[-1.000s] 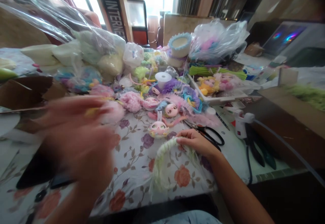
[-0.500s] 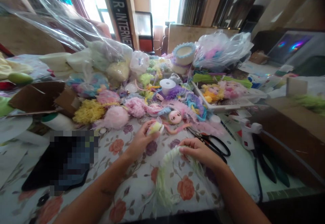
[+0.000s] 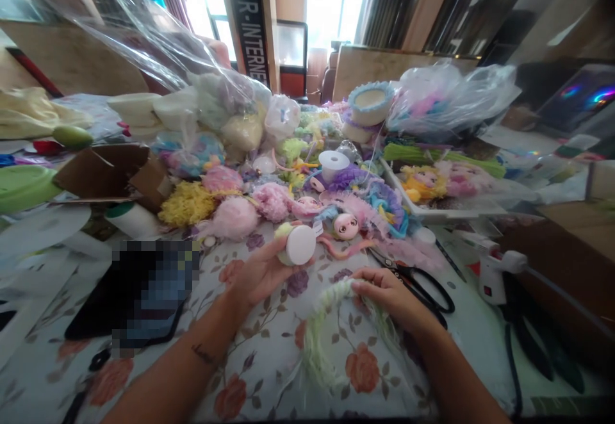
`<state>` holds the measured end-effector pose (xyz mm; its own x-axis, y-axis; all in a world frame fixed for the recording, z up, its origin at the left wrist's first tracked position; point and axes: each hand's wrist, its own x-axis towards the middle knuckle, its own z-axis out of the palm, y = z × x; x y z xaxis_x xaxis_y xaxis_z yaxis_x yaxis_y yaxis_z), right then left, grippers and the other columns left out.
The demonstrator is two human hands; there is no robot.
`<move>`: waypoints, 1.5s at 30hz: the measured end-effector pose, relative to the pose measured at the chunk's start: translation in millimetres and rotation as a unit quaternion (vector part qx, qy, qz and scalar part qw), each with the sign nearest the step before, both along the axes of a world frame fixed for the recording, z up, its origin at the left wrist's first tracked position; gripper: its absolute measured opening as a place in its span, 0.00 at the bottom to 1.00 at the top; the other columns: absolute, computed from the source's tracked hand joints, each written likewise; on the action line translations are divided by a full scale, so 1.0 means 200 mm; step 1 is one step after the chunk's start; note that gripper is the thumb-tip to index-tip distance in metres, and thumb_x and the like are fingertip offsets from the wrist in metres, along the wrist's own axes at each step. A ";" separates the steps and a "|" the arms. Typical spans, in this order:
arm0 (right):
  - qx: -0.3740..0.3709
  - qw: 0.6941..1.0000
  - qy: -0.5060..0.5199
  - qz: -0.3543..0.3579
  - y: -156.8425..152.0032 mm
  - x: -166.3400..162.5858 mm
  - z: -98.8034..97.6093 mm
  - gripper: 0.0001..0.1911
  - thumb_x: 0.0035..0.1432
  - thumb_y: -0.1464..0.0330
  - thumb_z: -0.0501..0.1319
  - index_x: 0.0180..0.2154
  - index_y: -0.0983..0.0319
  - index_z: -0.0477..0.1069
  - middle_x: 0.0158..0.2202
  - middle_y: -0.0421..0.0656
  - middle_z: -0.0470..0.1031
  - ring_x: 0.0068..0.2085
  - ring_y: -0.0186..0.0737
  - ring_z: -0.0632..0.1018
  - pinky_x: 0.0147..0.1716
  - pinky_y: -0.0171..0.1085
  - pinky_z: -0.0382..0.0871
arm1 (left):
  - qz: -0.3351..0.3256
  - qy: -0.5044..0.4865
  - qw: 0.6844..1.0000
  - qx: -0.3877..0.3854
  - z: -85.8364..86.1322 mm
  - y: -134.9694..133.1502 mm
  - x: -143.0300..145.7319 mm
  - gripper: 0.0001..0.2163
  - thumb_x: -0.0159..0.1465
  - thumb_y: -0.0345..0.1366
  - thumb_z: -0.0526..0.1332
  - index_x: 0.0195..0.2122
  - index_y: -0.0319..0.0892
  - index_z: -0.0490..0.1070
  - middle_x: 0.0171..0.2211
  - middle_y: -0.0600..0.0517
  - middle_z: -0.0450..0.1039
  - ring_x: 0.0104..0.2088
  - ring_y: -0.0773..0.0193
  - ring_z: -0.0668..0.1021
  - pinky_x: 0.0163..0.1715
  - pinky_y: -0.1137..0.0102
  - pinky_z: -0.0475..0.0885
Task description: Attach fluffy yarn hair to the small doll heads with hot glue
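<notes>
My left hand (image 3: pixel 259 273) is closed around a small doll head (image 3: pixel 296 244), turned so its flat white underside faces me and a bit of green hair shows on top. My right hand (image 3: pixel 387 293) pinches the upper end of a pale green fluffy yarn strip (image 3: pixel 319 337) that curves down over the floral tablecloth (image 3: pixel 254 360). Just beyond both hands lie more doll heads (image 3: pixel 346 225) with pink, purple and blue hair.
Black scissors (image 3: pixel 423 283) lie right of my right hand, a white glue gun (image 3: pixel 494 270) further right. A dark pixelated device (image 3: pixel 144 293) lies at left. Behind are pompoms, a white ribbon spool (image 3: pixel 334 164), a tray of dolls (image 3: pixel 442 184), plastic bags and a cardboard box (image 3: pixel 110 171).
My left hand came in from the left, blurred a second ago, took hold of the doll head from the table and has lifted and turned it bottom-up. My right hand stayed on the yarn strip.
</notes>
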<state>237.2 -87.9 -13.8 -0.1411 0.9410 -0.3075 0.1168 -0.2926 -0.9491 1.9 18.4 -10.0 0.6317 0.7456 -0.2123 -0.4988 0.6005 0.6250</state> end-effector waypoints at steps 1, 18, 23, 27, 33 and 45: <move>0.002 1.000 0.000 -0.001 0.00 0.00 0.00 0.15 0.57 0.56 0.62 0.31 0.62 0.73 0.23 0.39 0.71 0.24 0.33 0.68 0.28 0.33 0.59 | -0.010 0.008 0.999 0.035 -0.01 0.00 -0.01 0.25 0.62 0.34 0.63 0.61 0.50 0.61 0.52 0.49 0.72 0.49 0.56 0.75 0.49 0.60 0.71; -0.016 1.000 -0.016 -0.009 0.01 -0.01 0.00 0.16 0.57 0.56 0.62 0.33 0.62 0.74 0.24 0.40 0.71 0.26 0.34 0.68 0.29 0.34 0.60 | -0.008 0.077 0.988 0.132 -0.03 -0.01 -0.02 0.29 0.49 0.28 0.71 0.53 0.48 0.69 0.44 0.51 0.73 0.43 0.62 0.75 0.43 0.70 0.69; -0.018 1.000 -0.016 -0.012 0.00 -0.01 0.01 0.16 0.56 0.55 0.62 0.32 0.63 0.74 0.23 0.40 0.70 0.25 0.33 0.67 0.28 0.33 0.59 | 0.002 0.052 0.995 0.086 -0.02 -0.03 -0.02 0.29 0.53 0.27 0.68 0.56 0.47 0.65 0.45 0.49 0.74 0.46 0.58 0.76 0.51 0.61 0.70; -0.009 1.000 -0.018 -0.012 0.00 -0.01 0.01 0.16 0.57 0.56 0.62 0.31 0.63 0.74 0.23 0.39 0.70 0.26 0.32 0.68 0.29 0.33 0.59 | 0.041 -0.007 0.999 -0.023 0.03 -0.01 -0.02 0.20 0.62 0.37 0.62 0.55 0.41 0.65 0.45 0.44 0.74 0.48 0.53 0.77 0.50 0.59 0.72; -0.013 0.999 0.023 -0.019 0.00 0.00 -0.03 0.15 0.57 0.57 0.63 0.33 0.63 0.74 0.23 0.39 0.71 0.25 0.32 0.68 0.28 0.33 0.59 | 0.085 0.016 0.993 -0.075 0.04 0.02 -0.02 0.11 0.65 0.35 0.58 0.48 0.41 0.68 0.44 0.47 0.74 0.40 0.60 0.79 0.40 0.63 0.76; -0.005 0.981 0.184 -0.062 -0.04 0.00 -0.02 0.11 0.54 0.61 0.67 0.34 0.63 0.74 0.23 0.39 0.73 0.23 0.29 0.70 0.24 0.29 0.60 | 0.114 0.347 0.876 0.316 -0.04 -0.05 0.00 0.32 0.49 0.34 0.72 0.53 0.48 0.59 0.46 0.50 0.74 0.43 0.58 0.78 0.41 0.68 0.73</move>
